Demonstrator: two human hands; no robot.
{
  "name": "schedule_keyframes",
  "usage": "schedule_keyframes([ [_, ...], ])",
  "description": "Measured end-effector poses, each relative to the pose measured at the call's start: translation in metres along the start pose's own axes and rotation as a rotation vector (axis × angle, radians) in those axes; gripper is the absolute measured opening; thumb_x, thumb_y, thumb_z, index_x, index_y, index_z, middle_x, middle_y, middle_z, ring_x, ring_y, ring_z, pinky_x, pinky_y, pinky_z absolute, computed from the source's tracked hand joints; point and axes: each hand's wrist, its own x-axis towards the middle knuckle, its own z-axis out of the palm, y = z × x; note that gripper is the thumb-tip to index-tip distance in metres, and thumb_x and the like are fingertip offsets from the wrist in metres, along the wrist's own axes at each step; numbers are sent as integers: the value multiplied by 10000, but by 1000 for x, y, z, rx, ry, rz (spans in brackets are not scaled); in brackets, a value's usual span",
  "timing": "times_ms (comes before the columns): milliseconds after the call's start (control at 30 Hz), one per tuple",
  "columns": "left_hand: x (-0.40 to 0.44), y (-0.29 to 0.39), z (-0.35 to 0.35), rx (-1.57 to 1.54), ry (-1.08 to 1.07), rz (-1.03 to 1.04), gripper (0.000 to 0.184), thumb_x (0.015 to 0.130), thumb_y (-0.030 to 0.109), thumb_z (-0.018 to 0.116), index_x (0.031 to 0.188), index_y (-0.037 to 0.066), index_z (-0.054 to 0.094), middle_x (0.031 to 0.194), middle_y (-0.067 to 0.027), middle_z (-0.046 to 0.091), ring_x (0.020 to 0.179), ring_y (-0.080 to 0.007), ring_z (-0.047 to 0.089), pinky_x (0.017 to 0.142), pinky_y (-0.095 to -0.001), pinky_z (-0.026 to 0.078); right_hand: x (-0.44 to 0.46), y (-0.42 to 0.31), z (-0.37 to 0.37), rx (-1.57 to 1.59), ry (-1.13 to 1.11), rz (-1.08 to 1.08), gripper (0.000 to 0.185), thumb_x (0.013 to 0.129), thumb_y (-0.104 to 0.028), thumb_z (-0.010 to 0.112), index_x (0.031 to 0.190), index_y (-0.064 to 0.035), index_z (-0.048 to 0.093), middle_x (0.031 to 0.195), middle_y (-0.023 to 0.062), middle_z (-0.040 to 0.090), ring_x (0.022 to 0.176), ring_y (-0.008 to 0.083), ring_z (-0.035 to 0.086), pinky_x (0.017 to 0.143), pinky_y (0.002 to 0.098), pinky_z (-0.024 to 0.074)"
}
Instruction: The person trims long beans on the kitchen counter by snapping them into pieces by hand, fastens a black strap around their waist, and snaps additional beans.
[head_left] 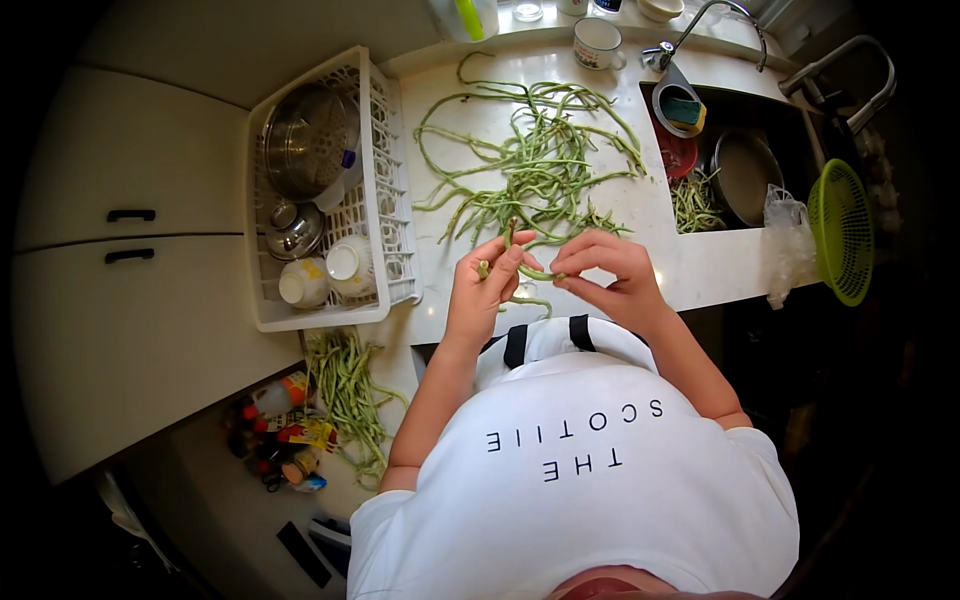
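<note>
Between my two hands is a green long bean (536,273), bent in a curve above the counter's front edge. My left hand (487,278) is closed around it, with bean ends poking out between the fingers. At its other end, the thumb and fingertips of my right hand (612,270) pinch the tip. Just beyond my hands lies a tangled heap of long beans (545,165) on the white counter (440,90). Part of a bean hangs below my left hand.
A white dish rack (385,190) with pots and bowls stands at left. More long beans (345,400) and bottles (285,395) are lower left. An enamel mug (597,45) sits at the back. Right are the sink (790,125), holding bean pieces (695,203), and a green colander (840,235).
</note>
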Motion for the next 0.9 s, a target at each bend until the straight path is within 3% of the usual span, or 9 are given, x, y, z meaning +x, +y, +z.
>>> schedule_keyframes([
  [133, -1, -4, -2, 16, 70, 25, 329, 1010, 231, 539, 1208, -21, 612, 778, -20, 650, 524, -10, 350, 477, -161, 272, 4, -6, 10, 47, -82, -124, 186, 801, 11, 732, 984, -9, 705, 913, 86, 676, 769, 174, 652, 679, 283, 515],
  [267, -5, 3, -1, 65, 3, 27, 308, 1012, 224, 536, 1196, -7, 626, 761, -11, 642, 526, -6, 352, 478, -161, 267, 3, 7, 15, 22, 21, 93, 206, 861, -15, 686, 1065, -1, 670, 978, 73, 665, 760, 134, 641, 680, 256, 506],
  [367, -8, 8, 3, 108, -17, 29, 282, 1006, 210, 547, 1168, 2, 648, 719, 27, 598, 526, 4, 365, 469, -172, 251, 12, 3, 19, 21, 135, 123, 211, 855, -9, 685, 1066, -2, 667, 937, 62, 654, 752, 128, 635, 672, 247, 504],
  [567, -9, 2, 6, 241, -52, 95, 264, 993, 199, 566, 1165, 22, 659, 719, 21, 600, 532, 3, 377, 480, -173, 268, 17, 6, 17, -109, 81, 17, 181, 846, -5, 689, 1026, -11, 669, 890, 69, 635, 717, 125, 620, 625, 238, 497],
  [633, -10, 4, 2, 252, -32, 62, 250, 983, 149, 585, 1166, -11, 643, 762, -12, 627, 704, -85, 578, 662, -235, 465, 17, 7, 15, -116, 79, -1, 160, 849, -7, 688, 1008, -11, 671, 885, 71, 633, 709, 123, 617, 616, 231, 491],
  [733, -10, 12, -2, 189, -84, -45, 245, 979, 142, 587, 1162, -10, 644, 774, -6, 633, 716, -82, 579, 673, -233, 468, 17, 7, 11, -78, 102, 63, 141, 850, -9, 690, 989, -6, 673, 875, 79, 639, 707, 120, 619, 612, 227, 487],
  [833, -9, 11, -5, 245, -126, -24, 240, 978, 140, 587, 1159, -7, 646, 822, -16, 650, 722, -85, 580, 685, -243, 476, 14, 11, 11, -60, 83, 78, 141, 858, -27, 686, 993, 7, 669, 868, 78, 652, 706, 114, 619, 632, 235, 496],
  [900, -8, 7, -4, 210, -147, -2, 242, 977, 139, 588, 1161, -6, 645, 859, -25, 659, 728, -88, 581, 695, -247, 481, 12, 12, 12, 161, 90, 189, 137, 895, -64, 662, 1015, 2, 669, 883, 66, 668, 729, 110, 616, 674, 245, 500],
])
